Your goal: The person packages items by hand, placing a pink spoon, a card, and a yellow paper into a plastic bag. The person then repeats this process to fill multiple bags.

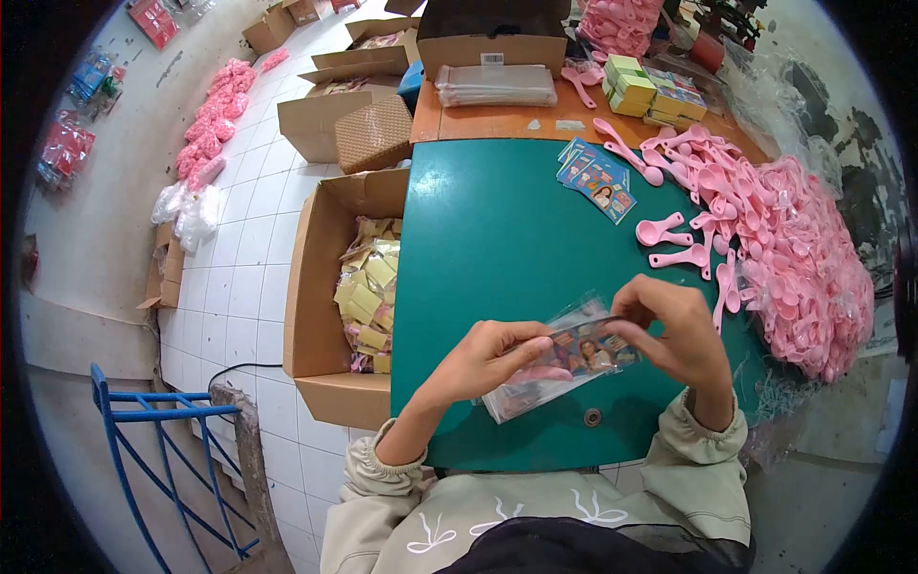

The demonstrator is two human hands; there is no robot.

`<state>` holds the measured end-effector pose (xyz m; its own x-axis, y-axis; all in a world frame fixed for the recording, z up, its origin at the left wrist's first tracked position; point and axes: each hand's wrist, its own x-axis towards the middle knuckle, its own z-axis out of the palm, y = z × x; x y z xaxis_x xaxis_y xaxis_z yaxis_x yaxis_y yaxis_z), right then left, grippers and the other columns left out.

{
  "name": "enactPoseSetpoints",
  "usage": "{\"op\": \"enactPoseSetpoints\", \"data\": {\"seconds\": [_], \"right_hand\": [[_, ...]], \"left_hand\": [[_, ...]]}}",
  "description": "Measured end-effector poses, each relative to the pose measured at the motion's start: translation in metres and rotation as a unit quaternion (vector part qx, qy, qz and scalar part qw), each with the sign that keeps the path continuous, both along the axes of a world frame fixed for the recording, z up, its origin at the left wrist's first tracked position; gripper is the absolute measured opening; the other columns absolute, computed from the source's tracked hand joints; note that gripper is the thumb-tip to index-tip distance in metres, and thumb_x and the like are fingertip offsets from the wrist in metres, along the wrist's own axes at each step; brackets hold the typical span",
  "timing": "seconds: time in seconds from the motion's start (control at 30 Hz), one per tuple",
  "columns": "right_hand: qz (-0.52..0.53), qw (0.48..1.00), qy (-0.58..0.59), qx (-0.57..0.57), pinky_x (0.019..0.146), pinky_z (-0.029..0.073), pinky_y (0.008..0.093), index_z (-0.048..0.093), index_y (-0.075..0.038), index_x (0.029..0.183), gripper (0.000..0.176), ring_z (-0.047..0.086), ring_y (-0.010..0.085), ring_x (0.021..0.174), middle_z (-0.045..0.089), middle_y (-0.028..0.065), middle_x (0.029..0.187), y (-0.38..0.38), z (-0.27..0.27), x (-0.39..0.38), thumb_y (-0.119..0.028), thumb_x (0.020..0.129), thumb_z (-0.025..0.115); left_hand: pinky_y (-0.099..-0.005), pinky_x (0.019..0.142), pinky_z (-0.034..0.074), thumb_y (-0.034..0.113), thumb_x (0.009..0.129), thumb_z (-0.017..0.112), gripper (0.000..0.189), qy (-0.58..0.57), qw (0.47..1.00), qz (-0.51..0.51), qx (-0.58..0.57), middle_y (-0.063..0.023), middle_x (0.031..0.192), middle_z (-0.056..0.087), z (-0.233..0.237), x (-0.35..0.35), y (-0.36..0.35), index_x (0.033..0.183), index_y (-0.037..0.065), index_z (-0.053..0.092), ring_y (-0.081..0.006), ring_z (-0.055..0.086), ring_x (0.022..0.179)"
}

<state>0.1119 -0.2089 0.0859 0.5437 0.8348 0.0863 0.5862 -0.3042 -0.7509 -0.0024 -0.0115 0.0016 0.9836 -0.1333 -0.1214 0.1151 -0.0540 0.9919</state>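
Over the green table's near part, my left hand [492,359] pinches the left side of a clear plastic bag [588,308] with a printed card [593,352] in it. Something pink shows inside the bag beside my left fingers. My right hand [674,330] has thumb and fingers closed on the bag's right end, by the card. Beneath them lies a stack of clear bags [512,400]. Printed cards [602,187] lie fanned near the table's far edge. Pink spoons [684,256] rest to their right, beside a large heap of bagged pink spoons [798,258].
Left of the green table [459,249], an open carton [320,297] holds filled packets [368,301]. Clear bags [497,86] and card stacks [631,88] sit on the brown table behind. A blue metal frame [172,407] stands at the lower left.
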Motion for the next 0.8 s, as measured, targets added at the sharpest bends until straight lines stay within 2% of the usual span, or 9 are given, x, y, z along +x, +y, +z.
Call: {"op": "enactPoseSetpoints", "data": {"seconds": [0.1, 0.2, 0.23, 0.3, 0.37, 0.5, 0.6, 0.7, 0.8], "right_hand": [[0.072, 0.994, 0.079, -0.031, 0.052, 0.045, 0.0273, 0.054, 0.000, 0.086, 0.014, 0.058, 0.0150, 0.058, 0.059, 0.0106, 0.071, 0.004, -0.012, -0.003, -0.006, 0.081, 0.064], [0.106, 0.967, 0.232, -0.015, 0.051, 0.046, 0.0245, 0.054, 0.001, 0.086, 0.011, 0.057, 0.0108, 0.055, 0.059, 0.0073, 0.071, -0.001, -0.024, 0.008, -0.010, 0.088, 0.058], [0.033, 0.934, 0.353, 0.039, 0.050, 0.046, 0.0222, 0.054, 0.001, 0.087, 0.014, 0.058, 0.0089, 0.055, 0.060, 0.0057, 0.072, -0.004, -0.027, 0.009, -0.012, 0.093, 0.051], [0.005, 0.926, 0.367, 0.089, 0.050, 0.047, 0.0215, 0.055, 0.002, 0.089, 0.016, 0.059, 0.0098, 0.056, 0.060, 0.0063, 0.073, -0.011, -0.030, 0.015, -0.012, 0.094, 0.049], [-0.016, 0.928, 0.363, 0.085, 0.052, 0.047, 0.0214, 0.056, 0.003, 0.090, 0.013, 0.059, 0.0097, 0.058, 0.060, 0.0063, 0.072, -0.012, -0.028, 0.015, -0.009, 0.092, 0.051], [0.044, 0.936, 0.349, 0.025, 0.054, 0.044, 0.0219, 0.059, 0.001, 0.086, 0.008, 0.055, 0.0072, 0.061, 0.059, 0.0031, 0.071, -0.009, -0.036, 0.007, -0.006, 0.085, 0.063], [0.071, 0.958, 0.274, -0.053, 0.055, 0.044, 0.0231, 0.060, 0.000, 0.087, 0.011, 0.056, 0.0080, 0.062, 0.060, 0.0038, 0.072, -0.003, -0.029, 0.003, -0.009, 0.082, 0.065], [0.076, 0.979, 0.185, -0.040, 0.057, 0.046, 0.0257, 0.060, -0.001, 0.088, 0.014, 0.058, 0.0113, 0.064, 0.061, 0.0060, 0.073, 0.003, -0.037, -0.005, -0.010, 0.080, 0.066], [0.085, 0.985, 0.152, -0.019, 0.058, 0.048, 0.0282, 0.060, -0.001, 0.090, 0.016, 0.059, 0.0155, 0.064, 0.062, 0.0079, 0.073, 0.010, -0.041, -0.014, -0.011, 0.078, 0.066]], "left_hand": [[-0.0251, 0.055, 0.043, 0.019, 0.092, 0.053, 0.025, -0.026, 0.999, -0.029, -0.004, -0.0050, 0.070, 0.063, 0.012, -0.001, -0.004, 0.107, 0.001, 0.062, -0.0066, 0.049, 0.059], [-0.0245, 0.054, 0.042, 0.019, 0.092, 0.052, 0.025, 0.004, 0.998, -0.049, 0.043, -0.0053, 0.070, 0.063, 0.011, -0.003, -0.003, 0.107, 0.001, 0.061, -0.0065, 0.049, 0.058], [-0.0243, 0.054, 0.042, 0.018, 0.092, 0.052, 0.025, 0.001, 0.999, -0.035, 0.036, -0.0052, 0.070, 0.063, 0.009, -0.004, -0.003, 0.107, 0.000, 0.061, -0.0065, 0.049, 0.058], [-0.0240, 0.053, 0.042, 0.018, 0.092, 0.052, 0.025, -0.006, 1.000, -0.006, 0.022, -0.0050, 0.070, 0.063, 0.004, -0.005, -0.003, 0.106, 0.000, 0.061, -0.0064, 0.048, 0.057], [-0.0241, 0.053, 0.042, 0.018, 0.092, 0.052, 0.024, -0.016, 0.999, -0.007, 0.031, -0.0053, 0.071, 0.064, -0.001, -0.005, -0.001, 0.105, 0.000, 0.062, -0.0062, 0.048, 0.058], [-0.0247, 0.053, 0.042, 0.019, 0.092, 0.052, 0.025, -0.023, 1.000, -0.001, 0.015, -0.0075, 0.072, 0.065, -0.002, -0.006, -0.003, 0.106, 0.001, 0.062, -0.0055, 0.049, 0.058], [-0.0258, 0.055, 0.044, 0.019, 0.092, 0.053, 0.026, -0.045, 0.999, 0.002, -0.012, -0.0095, 0.073, 0.066, -0.004, -0.007, -0.007, 0.110, 0.002, 0.060, -0.0081, 0.053, 0.057], [-0.0291, 0.060, 0.047, 0.020, 0.092, 0.053, 0.031, -0.005, 0.996, -0.044, 0.082, -0.0129, 0.076, 0.067, 0.009, -0.006, -0.004, 0.119, 0.004, 0.054, -0.0179, 0.062, 0.060], [-0.0333, 0.063, 0.049, 0.023, 0.091, 0.054, 0.042, -0.031, 0.994, -0.020, 0.101, -0.0157, 0.079, 0.067, 0.012, -0.008, -0.007, 0.128, 0.007, 0.044, -0.0300, 0.065, 0.066]]}}
